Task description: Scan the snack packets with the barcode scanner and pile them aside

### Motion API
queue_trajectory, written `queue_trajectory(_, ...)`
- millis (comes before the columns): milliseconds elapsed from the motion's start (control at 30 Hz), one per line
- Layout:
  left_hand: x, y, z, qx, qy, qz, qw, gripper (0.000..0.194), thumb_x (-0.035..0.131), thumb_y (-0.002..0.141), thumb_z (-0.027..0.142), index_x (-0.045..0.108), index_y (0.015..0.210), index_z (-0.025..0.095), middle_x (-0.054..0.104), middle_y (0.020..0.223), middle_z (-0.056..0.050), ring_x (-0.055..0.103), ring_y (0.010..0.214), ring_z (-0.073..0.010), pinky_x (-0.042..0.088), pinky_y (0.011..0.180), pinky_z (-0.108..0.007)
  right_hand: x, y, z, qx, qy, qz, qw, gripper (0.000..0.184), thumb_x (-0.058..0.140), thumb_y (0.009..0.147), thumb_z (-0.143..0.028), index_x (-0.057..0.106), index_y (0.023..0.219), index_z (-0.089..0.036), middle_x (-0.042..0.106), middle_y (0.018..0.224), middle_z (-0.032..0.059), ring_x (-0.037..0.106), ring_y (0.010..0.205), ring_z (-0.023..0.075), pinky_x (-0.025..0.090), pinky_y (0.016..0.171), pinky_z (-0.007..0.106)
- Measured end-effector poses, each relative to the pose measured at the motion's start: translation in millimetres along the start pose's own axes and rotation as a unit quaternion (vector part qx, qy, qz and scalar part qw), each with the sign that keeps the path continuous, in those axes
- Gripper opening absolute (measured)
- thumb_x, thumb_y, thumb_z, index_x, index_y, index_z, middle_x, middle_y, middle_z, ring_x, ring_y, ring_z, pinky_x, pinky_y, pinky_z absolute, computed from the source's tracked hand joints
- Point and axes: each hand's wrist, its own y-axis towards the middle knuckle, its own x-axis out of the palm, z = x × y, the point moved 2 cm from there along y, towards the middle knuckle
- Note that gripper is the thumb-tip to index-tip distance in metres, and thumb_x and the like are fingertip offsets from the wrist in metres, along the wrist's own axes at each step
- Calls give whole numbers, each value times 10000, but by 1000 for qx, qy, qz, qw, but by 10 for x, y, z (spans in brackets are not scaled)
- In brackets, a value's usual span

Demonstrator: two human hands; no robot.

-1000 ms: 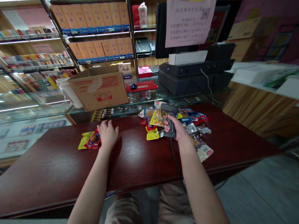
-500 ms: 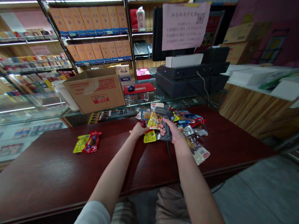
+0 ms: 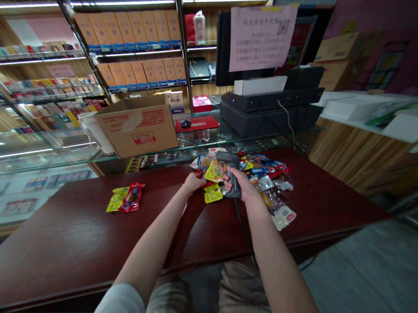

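Note:
My right hand (image 3: 244,184) is wrapped round the handle of a dark grey barcode scanner (image 3: 235,188), its cable running down over the table edge. The scanner's head points forward and left above a heap of snack packets. Fingers closed, my left hand (image 3: 192,182) grips a red snack packet (image 3: 199,174) at the heap's left side; much of that packet is hidden. Between the hands lie a yellow packet (image 3: 215,171) and, nearer me, another yellow packet (image 3: 213,193). Further left on the table, apart from the heap, a red packet (image 3: 132,197) rests against yellow packaging (image 3: 117,199).
Right of the scanner, more packets (image 3: 267,166) spread over the dark red table (image 3: 93,243). Behind it, a glass counter bears a cardboard box (image 3: 138,128), a mouse (image 3: 185,123) on a red mat, a monitor with a paper sign (image 3: 263,36), and a cash drawer (image 3: 271,115).
The whole view has shifted slightly. My left hand's fingers look more drawn in at the red packet. The scanner stays in my right hand, in nearly the same place over the heap.

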Motion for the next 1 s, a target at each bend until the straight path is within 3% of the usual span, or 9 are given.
queue_trajectory(167,-33,110,105,10,-20,33,999,357,803,609,279,681,917,147,701,749,-42,669,745,-187,522,715,-285,14,-7,1,7,-5,-5,1000,393,791,659,-406,538,873,-195,522,551,-85,414,368,51,360,354,184)
queue_trajectory(267,-44,224,174,15,-23,59,998,315,767,666,347,671,891,148,699,753,-53,667,761,-195,515,720,-291,4,-7,8,10,-5,-4,1000,386,791,665,-409,509,833,-206,528,561,-85,418,372,51,366,358,186)
queue_trajectory(433,-53,293,196,28,-24,103,994,212,700,713,326,624,812,155,662,716,-37,644,735,-193,496,680,-289,2,-14,9,11,-1,2,1000,392,791,657,-417,498,814,-209,517,559,-90,406,366,44,369,360,188)
queue_trajectory(567,-207,254,254,57,-45,157,985,214,609,784,353,584,882,164,665,822,-39,629,791,-169,492,696,-263,39,-23,7,10,-15,-8,1000,420,797,643,-428,515,864,-208,514,564,-98,413,372,44,366,361,178)
queue_trajectory(733,-651,111,407,120,-72,216,966,224,574,806,385,560,870,171,663,867,-38,623,805,-156,492,730,-253,137,-31,50,3,-37,-28,999,435,790,647,-459,530,888,-206,511,558,-99,404,359,43,343,352,174)
queue_trajectory(833,-887,-81,416,157,-19,208,965,247,541,828,407,599,845,168,674,833,-41,622,793,-172,485,735,-267,254,-52,130,5,-46,-63,997,425,775,670,-474,535,890,-201,508,552,-94,385,345,42,319,341,176)
queue_trajectory(1000,-971,-452,301,168,94,161,968,355,479,870,446,675,923,154,705,830,-59,631,763,-192,470,707,-278,433,-70,352,27,-85,-126,988,409,748,731,-451,552,970,-185,508,555,-90,398,342,46,321,347,179)
